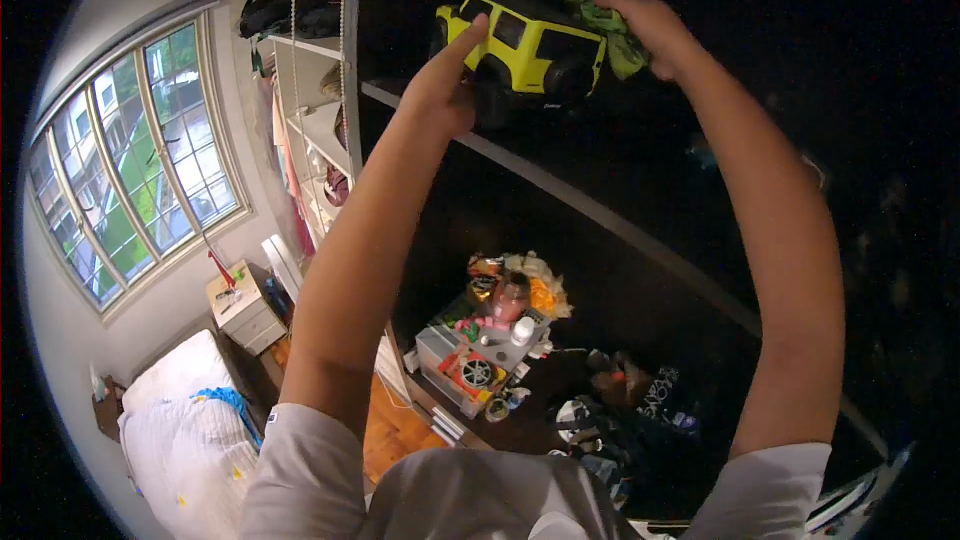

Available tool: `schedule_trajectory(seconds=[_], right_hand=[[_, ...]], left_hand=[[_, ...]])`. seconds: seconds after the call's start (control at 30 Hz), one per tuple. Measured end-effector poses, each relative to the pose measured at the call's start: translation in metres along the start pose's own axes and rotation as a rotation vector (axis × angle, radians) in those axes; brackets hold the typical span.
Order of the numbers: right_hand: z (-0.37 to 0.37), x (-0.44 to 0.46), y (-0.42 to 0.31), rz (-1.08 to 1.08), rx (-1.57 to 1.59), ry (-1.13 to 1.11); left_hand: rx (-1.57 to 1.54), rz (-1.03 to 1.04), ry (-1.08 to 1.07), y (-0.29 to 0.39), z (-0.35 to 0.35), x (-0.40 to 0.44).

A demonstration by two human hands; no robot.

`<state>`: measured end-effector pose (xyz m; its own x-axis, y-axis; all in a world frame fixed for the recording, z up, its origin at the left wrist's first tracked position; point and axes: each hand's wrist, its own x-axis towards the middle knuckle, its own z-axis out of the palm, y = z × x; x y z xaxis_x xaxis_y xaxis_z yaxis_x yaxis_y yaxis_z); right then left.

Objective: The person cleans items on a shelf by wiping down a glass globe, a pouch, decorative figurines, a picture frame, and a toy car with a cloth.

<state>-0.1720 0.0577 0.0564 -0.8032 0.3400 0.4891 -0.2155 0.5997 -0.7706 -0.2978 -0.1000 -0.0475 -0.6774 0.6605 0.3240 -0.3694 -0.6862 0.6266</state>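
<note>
A bright yellow toy off-road car point(530, 25) with dark windows and black wheels is raised high in front of me. My left hand point(443, 85) grips its near side, thumb up against the bodywork, while the other fingers are hidden behind it. In my right hand point(655, 28) is a crumpled green cloth point(625, 52), bunched under the fingers beside the car's right end. The cloth overlaps the car's upper right corner in view; how firmly it presses cannot be seen.
A pale shelf edge point(600, 212) crosses diagonally below the car. Lower down, a clear plastic box point(440, 365) stands among jars and clutter. Open shelves point(318, 130) rise at left, near a window point(140, 150), a small drawer cabinet point(245, 315) and a bed point(180, 440). The right side is very dark.
</note>
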Motion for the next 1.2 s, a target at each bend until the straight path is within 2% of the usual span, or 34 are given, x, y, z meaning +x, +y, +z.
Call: schedule_trajectory(seconds=[0.1,0.23,0.3,0.4,0.47,0.5,0.6,0.63,0.73,0.83,0.9,0.93,0.97,1.07,1.2], right_hand=[[0.002,-0.017,-0.006,-0.065,0.113,-0.064],[0.005,-0.018,-0.012,-0.150,0.174,0.069],[0.003,-0.016,-0.013,-0.151,0.260,0.081],[-0.008,-0.011,-0.005,-0.091,0.307,-0.039],[-0.012,-0.017,0.003,0.067,0.189,-0.122],[-0.012,-0.021,0.006,0.145,0.129,-0.165],[-0.005,-0.028,0.028,0.159,-0.218,-0.311],[-0.001,-0.022,0.038,0.089,-0.506,-0.406],[0.016,-0.026,0.040,-0.047,-0.849,-0.362],[0.031,-0.063,-0.001,0.120,-0.736,-0.385],[0.028,-0.053,0.024,0.063,-1.029,-0.543],[0.030,-0.051,0.029,0.024,-1.175,-0.621],[0.032,-0.051,0.031,0.026,-1.041,-0.591],[0.035,-0.049,0.044,-0.186,-1.175,-0.406],[0.062,-0.065,0.004,-0.332,-0.864,-0.256]], left_hand=[[0.038,-0.040,-0.115,0.002,-0.002,0.001],[-0.065,0.044,-0.268,0.000,0.009,-0.008],[-0.091,0.078,-0.234,0.004,0.015,-0.018],[-0.069,0.155,-0.181,0.010,0.021,-0.038],[0.013,0.219,-0.107,0.015,0.016,-0.046],[0.033,0.250,-0.153,0.019,0.010,-0.049],[0.067,0.342,-0.183,0.028,-0.004,-0.069],[0.045,0.365,-0.121,0.030,-0.006,-0.078],[0.062,0.383,-0.097,0.037,-0.017,-0.107],[0.042,0.335,-0.028,0.037,-0.033,-0.130],[0.032,0.297,-0.056,0.032,-0.061,-0.142],[0.048,0.284,0.022,0.029,-0.073,-0.145],[0.029,0.286,0.031,0.023,-0.084,-0.150],[-0.008,0.243,0.040,0.005,-0.109,-0.172],[0.026,0.178,0.114,-0.011,-0.133,-0.195]])
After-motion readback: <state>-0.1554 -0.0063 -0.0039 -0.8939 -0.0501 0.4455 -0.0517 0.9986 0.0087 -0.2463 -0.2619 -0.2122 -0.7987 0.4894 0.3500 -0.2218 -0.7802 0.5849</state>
